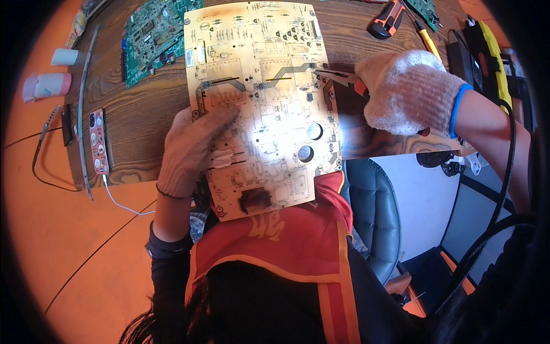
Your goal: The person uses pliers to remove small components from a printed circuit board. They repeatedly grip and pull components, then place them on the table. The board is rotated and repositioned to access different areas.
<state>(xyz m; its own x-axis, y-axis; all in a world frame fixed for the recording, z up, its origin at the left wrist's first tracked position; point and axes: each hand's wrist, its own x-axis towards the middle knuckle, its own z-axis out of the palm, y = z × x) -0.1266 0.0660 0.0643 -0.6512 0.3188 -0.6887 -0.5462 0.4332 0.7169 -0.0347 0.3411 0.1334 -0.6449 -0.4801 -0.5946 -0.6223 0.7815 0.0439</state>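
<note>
A large, pale yellow circuit board (252, 135), with dark traces and two round holes, is tilted up between my body and the table. My left hand (192, 143), in a white knitted glove, grips its left edge, the fingers lying over the face. My right hand (404, 94), gloved too, is closed around needle-nose pliers (339, 76) with red and black handles. The pliers' jaws reach the board's right edge near a dark trace; whether they pinch a part there I cannot tell. The board's lower end hangs in front of my red apron (269, 238).
Green circuit boards (150, 40) lie on the wooden table at the far left. A phone (98, 140) in a patterned case, with a white cable, rests near the left edge. An orange-black tool (387, 20) and a yellow handle (428, 43) lie far right. A chair (375, 212) stands below.
</note>
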